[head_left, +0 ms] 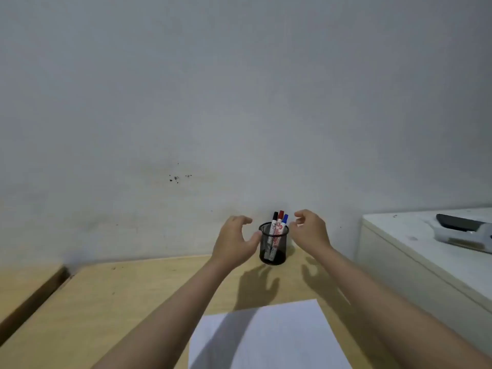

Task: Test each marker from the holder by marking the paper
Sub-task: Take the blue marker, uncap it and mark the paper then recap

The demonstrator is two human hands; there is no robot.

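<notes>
A black mesh holder [273, 246] stands at the far edge of the wooden desk [127, 302], close to the wall. Three capped markers stand upright in it: a black marker [274, 222], a red marker [280, 221] and a blue marker [285, 221]. My left hand [235, 242] hovers just left of the holder with fingers spread, its thumb near the rim. My right hand [310, 230] hovers just right of the markers, fingers curled apart, holding nothing. A blank white sheet of paper [269, 339] lies on the desk nearer me, partly shaded by my arms.
A white cabinet [415, 251] stands to the right of the desk, with a dark and white device [463, 230] on top. A second wooden surface [24, 283] sits at the left across a gap. The pale wall [239, 102] rises directly behind the holder.
</notes>
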